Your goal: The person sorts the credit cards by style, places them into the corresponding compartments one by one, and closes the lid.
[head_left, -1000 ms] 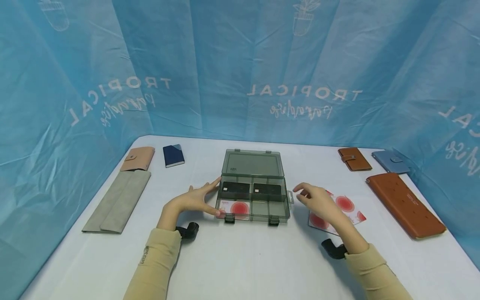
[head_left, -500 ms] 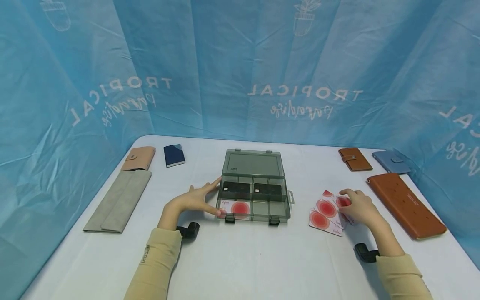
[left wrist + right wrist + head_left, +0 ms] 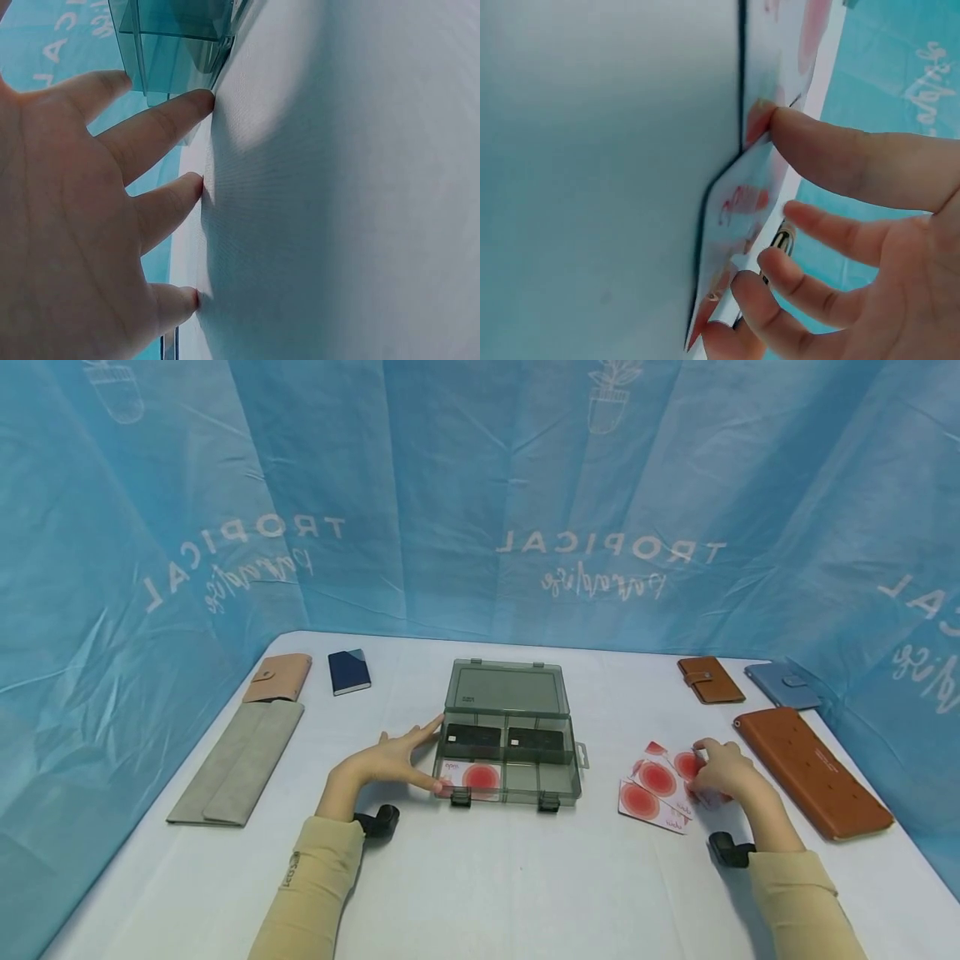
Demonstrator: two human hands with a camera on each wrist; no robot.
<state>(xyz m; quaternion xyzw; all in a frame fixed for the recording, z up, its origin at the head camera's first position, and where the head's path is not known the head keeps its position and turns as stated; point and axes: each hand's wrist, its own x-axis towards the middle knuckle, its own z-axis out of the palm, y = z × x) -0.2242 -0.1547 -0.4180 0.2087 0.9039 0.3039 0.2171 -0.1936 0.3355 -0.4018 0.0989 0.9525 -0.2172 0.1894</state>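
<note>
My left hand [image 3: 386, 760] is spread against the left side of the clear green compartment box [image 3: 520, 795], thumb near its front left corner. In the left wrist view its fingertips [image 3: 201, 97] rest on the white cloth beside the box wall. Black cards [image 3: 472, 736] lie in both back compartments, and a white card with a red circle [image 3: 469, 774] fills the front left one. My right hand [image 3: 731, 770] is over the fanned red-and-white cards [image 3: 651, 806]. Its thumb [image 3: 840, 154] touches a card edge in the right wrist view, its fingers bent beyond the cards.
At the right lie a long brown wallet [image 3: 813, 772], a small brown wallet [image 3: 710, 680] and a blue wallet [image 3: 782, 685]. A grey sleeve [image 3: 236, 764], a tan wallet [image 3: 277, 677] and a navy card holder [image 3: 349, 672] lie left. Blue curtains [image 3: 450, 485] stand behind.
My right hand has moved right, from beside the box to the fanned cards. Several of those cards have shifted under it. My left hand stays at the box.
</note>
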